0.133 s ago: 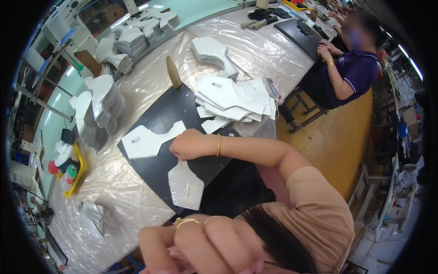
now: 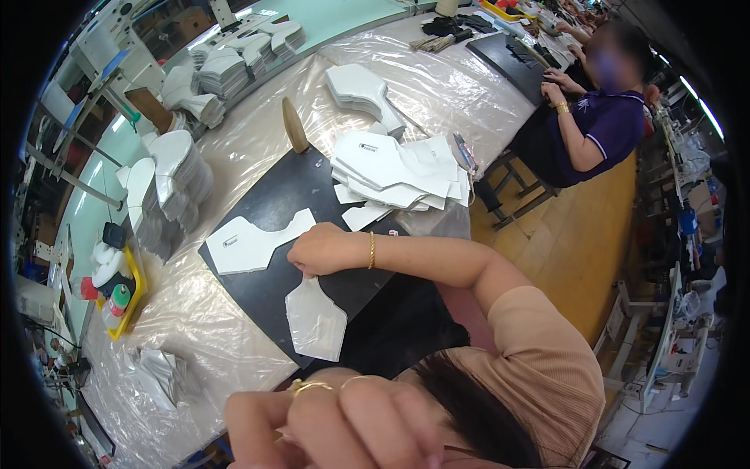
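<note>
Covering white pc (image 2: 315, 320) end — R hand (image 2: 319, 249); cutout pile (image 2: 391, 168) just beyond.

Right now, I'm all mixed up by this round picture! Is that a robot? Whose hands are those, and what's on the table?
No robot here, just a person with bare hands. The camera sits on that person's head, looking down, and its very wide lens bends straight edges. The right hand holds a pale, shiny piece by its narrow end. The left hand is so close that I can't tell whether it holds anything. A flat white piece lies on the black board, with a loose white pile nearby. Clear plastic covers the table.
</note>
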{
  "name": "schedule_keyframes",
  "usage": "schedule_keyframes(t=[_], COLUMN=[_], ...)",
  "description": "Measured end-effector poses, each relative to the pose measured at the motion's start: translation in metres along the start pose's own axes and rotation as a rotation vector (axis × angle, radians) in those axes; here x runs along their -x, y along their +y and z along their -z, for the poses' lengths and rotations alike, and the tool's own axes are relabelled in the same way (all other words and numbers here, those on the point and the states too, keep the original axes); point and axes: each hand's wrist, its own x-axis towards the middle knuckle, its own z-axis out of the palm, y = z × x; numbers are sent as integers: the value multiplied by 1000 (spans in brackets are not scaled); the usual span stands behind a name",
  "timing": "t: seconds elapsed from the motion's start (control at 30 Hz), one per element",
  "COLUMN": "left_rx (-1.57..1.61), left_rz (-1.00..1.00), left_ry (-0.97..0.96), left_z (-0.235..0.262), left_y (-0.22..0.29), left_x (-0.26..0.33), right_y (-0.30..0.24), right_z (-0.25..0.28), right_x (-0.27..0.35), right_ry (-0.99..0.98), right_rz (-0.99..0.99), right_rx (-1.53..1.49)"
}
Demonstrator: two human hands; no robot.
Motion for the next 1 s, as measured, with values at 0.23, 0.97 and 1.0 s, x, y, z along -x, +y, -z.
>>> schedule_keyframes(t=[0.23, 0.97, 1.0], left_rx=[211, 254, 264], left_rz=[-121, -95, -69], left_ry=[134, 25, 7], left_z=[-10, 6, 7], left_y=[-42, -35, -36], left_x=[3, 6, 6], right_y=[1, 4, 4], right_z=[-3, -7, -7], right_x=[3, 4, 4], right_ry=[-10, 12, 13], right_rz=[0, 17, 17], right_rx=[14, 5, 7])
